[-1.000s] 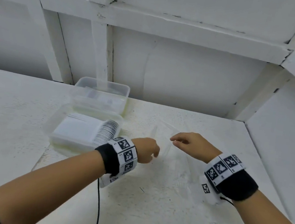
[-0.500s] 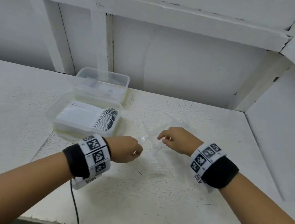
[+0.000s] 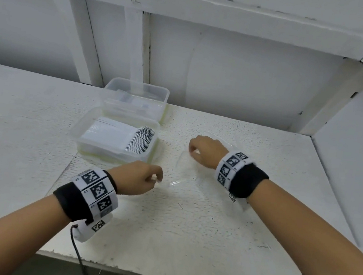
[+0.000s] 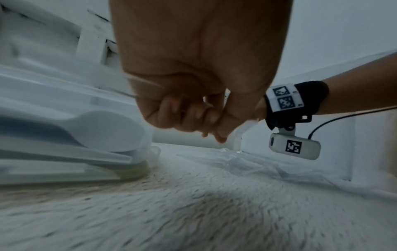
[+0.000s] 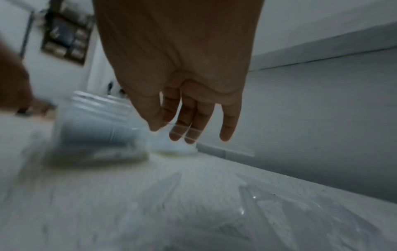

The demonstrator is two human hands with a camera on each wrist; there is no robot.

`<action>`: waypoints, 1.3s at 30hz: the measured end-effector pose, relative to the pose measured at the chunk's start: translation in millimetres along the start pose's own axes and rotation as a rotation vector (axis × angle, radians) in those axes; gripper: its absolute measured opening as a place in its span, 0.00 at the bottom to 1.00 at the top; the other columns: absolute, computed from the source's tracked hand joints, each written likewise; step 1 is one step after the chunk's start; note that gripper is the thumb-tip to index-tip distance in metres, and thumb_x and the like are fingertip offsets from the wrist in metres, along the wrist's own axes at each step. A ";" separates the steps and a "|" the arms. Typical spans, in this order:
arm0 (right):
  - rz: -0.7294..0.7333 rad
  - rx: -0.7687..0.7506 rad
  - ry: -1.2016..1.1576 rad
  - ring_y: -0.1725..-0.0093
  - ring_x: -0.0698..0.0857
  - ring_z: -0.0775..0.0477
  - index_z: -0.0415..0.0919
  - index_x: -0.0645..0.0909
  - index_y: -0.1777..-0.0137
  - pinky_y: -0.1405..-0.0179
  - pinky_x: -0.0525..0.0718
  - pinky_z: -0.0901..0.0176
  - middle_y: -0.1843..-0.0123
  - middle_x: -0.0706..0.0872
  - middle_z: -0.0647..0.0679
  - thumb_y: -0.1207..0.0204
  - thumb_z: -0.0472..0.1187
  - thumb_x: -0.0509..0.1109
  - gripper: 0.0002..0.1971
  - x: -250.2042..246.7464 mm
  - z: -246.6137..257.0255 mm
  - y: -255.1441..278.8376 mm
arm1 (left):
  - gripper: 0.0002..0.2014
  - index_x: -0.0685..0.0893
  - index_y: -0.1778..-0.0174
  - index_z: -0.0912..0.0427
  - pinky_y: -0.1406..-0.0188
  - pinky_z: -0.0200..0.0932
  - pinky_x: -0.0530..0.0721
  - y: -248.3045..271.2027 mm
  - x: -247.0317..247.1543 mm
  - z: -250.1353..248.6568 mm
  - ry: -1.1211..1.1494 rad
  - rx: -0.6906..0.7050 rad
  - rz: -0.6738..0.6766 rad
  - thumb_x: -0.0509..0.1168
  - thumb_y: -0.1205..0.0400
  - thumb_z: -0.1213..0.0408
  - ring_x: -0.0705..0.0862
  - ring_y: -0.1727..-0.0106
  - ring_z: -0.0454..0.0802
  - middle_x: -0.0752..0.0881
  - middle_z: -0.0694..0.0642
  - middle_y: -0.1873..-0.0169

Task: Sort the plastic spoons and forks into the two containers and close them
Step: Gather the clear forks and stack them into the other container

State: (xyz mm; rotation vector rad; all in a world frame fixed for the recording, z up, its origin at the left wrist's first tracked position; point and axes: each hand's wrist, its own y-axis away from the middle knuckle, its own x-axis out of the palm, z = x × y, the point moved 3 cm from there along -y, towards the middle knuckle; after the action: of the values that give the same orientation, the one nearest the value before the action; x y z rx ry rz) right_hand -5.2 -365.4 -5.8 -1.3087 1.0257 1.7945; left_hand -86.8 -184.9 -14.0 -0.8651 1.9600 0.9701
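Observation:
Two clear tubs stand at the table's back left. The near tub (image 3: 78, 133) holds a tight stack of white spoons (image 3: 128, 140), seen blurred in the left wrist view as spoons (image 4: 111, 130). The far tub (image 3: 136, 84) holds pale cutlery that I cannot make out. Right of the tubs a clear plastic wrapper (image 3: 184, 175) lies crumpled on the table, also visible as wrapper (image 4: 240, 159) and wrapper (image 5: 290, 212). My left hand (image 3: 156, 179) pinches its near end with curled fingers (image 4: 193, 117). My right hand (image 3: 193, 150) pinches its far end between thumb and fingers (image 5: 178, 130).
A yellowish rim (image 3: 103, 158) shows under the near tub. White walls close the table (image 3: 161, 239) at the back and on the right, and its front edge runs just under my forearms. Thin black cables (image 3: 76, 253) hang from both wristbands.
My hands have drawn slightly apart, the left one pulling back toward me, and the wrapper between them has come down onto the table. The tubs have not moved.

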 end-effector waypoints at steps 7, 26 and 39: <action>-0.276 0.145 -0.407 0.59 0.84 0.32 0.45 0.68 0.48 0.60 0.81 0.47 0.61 0.83 0.39 0.15 0.45 0.53 0.05 -42.9 -45.9 45.0 | 0.12 0.84 0.40 0.56 0.49 0.34 0.75 -61.5 -8.2 -36.3 0.147 0.008 -0.188 0.61 0.18 0.66 0.82 0.46 0.50 0.81 0.54 0.48; -0.080 0.306 -0.315 0.45 0.81 0.45 0.39 0.85 0.46 0.49 0.74 0.59 0.48 0.85 0.47 0.17 0.43 0.60 0.13 -11.3 -67.3 44.9 | 0.13 0.83 0.44 0.59 0.50 0.39 0.75 -55.3 -1.1 -35.4 -0.125 0.020 0.063 0.58 0.18 0.59 0.78 0.50 0.47 0.84 0.52 0.48; 0.073 0.515 -0.082 0.73 0.73 0.51 0.41 0.69 0.70 0.76 0.69 0.63 0.69 0.77 0.47 0.22 0.46 0.65 0.18 16.4 -36.0 2.9 | 0.08 0.77 0.53 0.60 0.72 0.32 0.72 -28.7 -4.7 3.1 0.254 -0.163 0.003 0.53 0.15 0.63 0.76 0.69 0.40 0.79 0.48 0.68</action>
State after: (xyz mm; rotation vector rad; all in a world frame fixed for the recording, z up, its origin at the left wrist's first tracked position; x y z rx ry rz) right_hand 3.3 -397.5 -27.7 -0.8829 1.3870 1.4809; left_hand -60.2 -194.9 -20.6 -1.1240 2.1147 1.0767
